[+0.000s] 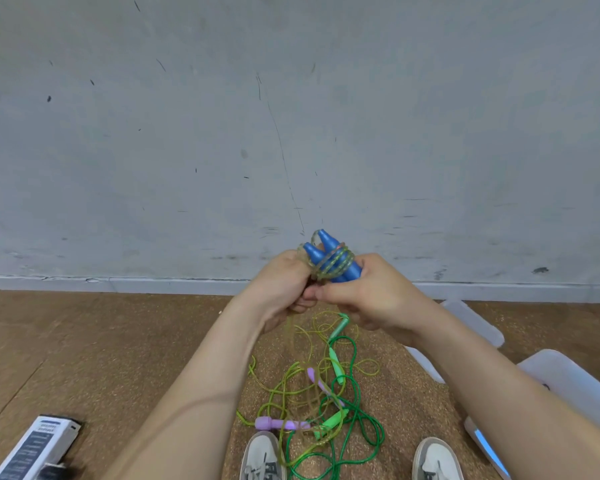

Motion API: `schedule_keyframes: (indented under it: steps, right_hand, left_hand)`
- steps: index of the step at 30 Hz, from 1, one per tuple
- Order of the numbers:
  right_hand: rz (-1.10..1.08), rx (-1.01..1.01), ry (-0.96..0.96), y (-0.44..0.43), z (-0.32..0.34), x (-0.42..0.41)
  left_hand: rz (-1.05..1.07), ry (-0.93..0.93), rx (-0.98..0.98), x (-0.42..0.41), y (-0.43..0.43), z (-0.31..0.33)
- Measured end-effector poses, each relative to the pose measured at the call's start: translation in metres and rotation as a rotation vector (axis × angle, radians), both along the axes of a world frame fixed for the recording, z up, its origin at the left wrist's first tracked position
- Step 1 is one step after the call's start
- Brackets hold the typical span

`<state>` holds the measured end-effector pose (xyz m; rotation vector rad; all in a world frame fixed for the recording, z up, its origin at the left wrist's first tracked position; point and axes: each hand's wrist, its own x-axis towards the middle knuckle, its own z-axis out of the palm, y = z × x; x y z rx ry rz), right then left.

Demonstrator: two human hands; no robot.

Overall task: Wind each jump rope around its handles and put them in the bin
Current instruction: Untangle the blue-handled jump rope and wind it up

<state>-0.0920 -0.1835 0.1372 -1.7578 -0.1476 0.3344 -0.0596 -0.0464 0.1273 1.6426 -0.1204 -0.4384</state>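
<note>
Seen from the head camera, the left hand (284,289) and right hand (371,296) both curl around 2 blue plastic handles (329,259) held together, with yellowish translucent rope (336,266) coiled around them. Tangled green and purple jump ropes (326,403) lie on the cork floor (118,341) below, with the translucent white plastic bin (561,372) at right.

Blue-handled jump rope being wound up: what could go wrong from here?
1. The loose tail of the yellowish rope drops into the floor tangle; further winding could snag it and drag other ropes up.
2. The coils sit near the tapered tips of the blue handles, so they may slide off if the left hand or right hand loosens its grip.
</note>
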Motion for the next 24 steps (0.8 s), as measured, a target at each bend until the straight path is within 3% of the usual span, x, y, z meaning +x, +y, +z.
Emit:
schedule_keyframes:
  steps: [11,14,17,19,21,24]
  right_hand:
    - [-0.162,0.125,0.205,-0.004,-0.008,0.015]
    - [-0.208,0.085,0.199,-0.008,-0.01,0.018]
    - [-0.33,-0.142,0.093,-0.014,-0.016,0.025]
    - [-0.36,-0.457,-0.024,-0.017,-0.023,0.031]
    - [-0.292,-0.782,-0.121,-0.015,-0.029,0.033]
    - [-0.123,-0.962,-0.216,-0.005,-0.036,0.031]
  left_hand:
    - [-0.011,-0.182,0.42,0.001,-0.002,-0.013]
    - [0.003,-0.437,0.685,0.0,-0.002,-0.01]
    - [-0.061,-0.728,0.964,-0.008,0.0,0.002]
    - [-0.11,-0.846,1.075,-0.013,0.0,0.009]
    - [-0.155,-0.922,1.115,-0.017,-0.003,0.013]
    - [-0.194,-0.939,1.049,-0.017,-0.004,0.018]
